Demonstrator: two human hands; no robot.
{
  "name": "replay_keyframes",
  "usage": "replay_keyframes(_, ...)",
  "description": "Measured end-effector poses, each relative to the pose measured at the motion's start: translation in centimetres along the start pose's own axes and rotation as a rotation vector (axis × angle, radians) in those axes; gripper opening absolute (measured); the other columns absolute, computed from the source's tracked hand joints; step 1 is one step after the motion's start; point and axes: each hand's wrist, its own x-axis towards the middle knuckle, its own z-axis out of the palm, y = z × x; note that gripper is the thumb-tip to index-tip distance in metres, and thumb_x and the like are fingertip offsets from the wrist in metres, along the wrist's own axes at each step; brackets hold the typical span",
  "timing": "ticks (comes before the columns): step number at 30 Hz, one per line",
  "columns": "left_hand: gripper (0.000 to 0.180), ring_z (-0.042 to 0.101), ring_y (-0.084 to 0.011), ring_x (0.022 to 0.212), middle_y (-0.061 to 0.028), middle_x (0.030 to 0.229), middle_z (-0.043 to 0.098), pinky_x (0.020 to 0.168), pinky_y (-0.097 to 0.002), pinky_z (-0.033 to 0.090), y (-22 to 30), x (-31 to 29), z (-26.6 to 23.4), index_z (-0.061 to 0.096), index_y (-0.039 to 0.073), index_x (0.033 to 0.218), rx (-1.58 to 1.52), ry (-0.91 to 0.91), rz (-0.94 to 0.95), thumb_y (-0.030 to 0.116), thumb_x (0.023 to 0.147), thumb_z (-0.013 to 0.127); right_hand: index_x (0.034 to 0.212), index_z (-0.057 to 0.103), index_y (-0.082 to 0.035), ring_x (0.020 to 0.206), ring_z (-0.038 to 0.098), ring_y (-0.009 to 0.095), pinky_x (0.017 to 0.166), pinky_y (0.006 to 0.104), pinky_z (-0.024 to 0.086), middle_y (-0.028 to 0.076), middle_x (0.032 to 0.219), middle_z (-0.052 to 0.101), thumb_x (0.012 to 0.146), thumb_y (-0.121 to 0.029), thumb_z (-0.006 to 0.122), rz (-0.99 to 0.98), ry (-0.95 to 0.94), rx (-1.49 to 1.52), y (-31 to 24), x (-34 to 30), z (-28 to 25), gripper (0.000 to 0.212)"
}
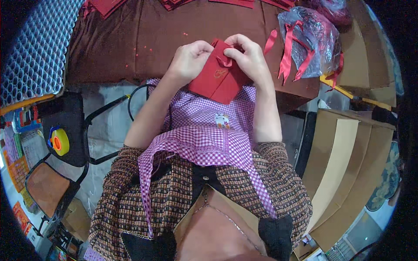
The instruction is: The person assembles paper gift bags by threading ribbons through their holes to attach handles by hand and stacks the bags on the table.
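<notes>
At the near edge of the brown-covered table, my two hands hold up a flat red card envelope (216, 80) with a small gold emblem on its front. My left hand (188, 61) is closed in a pinch on the envelope's upper left edge. On the other side, my right hand (251, 60) pinches the top with thumb and fingers. A short red ribbon (224, 61) hangs at the front, just under my right thumb. Whether the ribbon is knotted cannot be made out. The envelope's lower end hangs over my purple checked apron (198, 119).
Loose red ribbons (285, 61) lie beside a clear plastic bag (324, 39) at the right. Red card pieces (176, 3) lie along the far edge. Cardboard (344, 169) stands at my right. A chair (48, 187) and a yellow tape roll (60, 142) are at my left.
</notes>
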Motion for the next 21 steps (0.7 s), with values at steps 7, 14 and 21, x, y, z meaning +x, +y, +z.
replay_keyframes(7,0.016,0.059,-0.0101,0.071,-0.0073,0.081,0.064,0.063,-0.0224,0.048,-0.5,0.5,-2.1,0.059,-0.002,0.099,0.011,0.088,-0.031,0.007,0.086,0.056,0.089,0.060,0.001,0.074,0.054,0.006,0.069,0.0217,0.044,-0.002,0.079,0.060,0.080,-0.005,0.063,0.284,-0.264,0.517,1.3,-0.2,-0.8,0.011)
replay_keyframes(14,0.021,0.057,-0.0153,0.069,-0.0094,0.083,0.061,0.061,-0.0268,0.047,-3.4,1.9,-5.2,0.058,0.000,0.102,0.219,0.529,0.171,0.007,0.083,0.059,0.089,0.062,0.001,0.072,0.057,0.007,0.066,0.0211,0.045,-0.001,0.079,0.062,0.079,-0.001,0.063,0.390,-0.197,0.487,2.3,-0.4,-0.9,0.011)
replay_keyframes(21,0.016,0.056,-0.0204,0.071,-0.0090,0.077,0.056,0.067,-0.0319,0.046,-1.3,-0.5,-1.6,0.064,0.003,0.084,0.591,0.118,0.228,0.015,0.076,0.070,0.092,0.064,0.000,0.071,0.061,0.010,0.063,0.0259,0.048,0.004,0.080,0.067,0.076,-0.006,0.066,0.224,0.064,0.108,4.2,0.1,0.9,0.017)
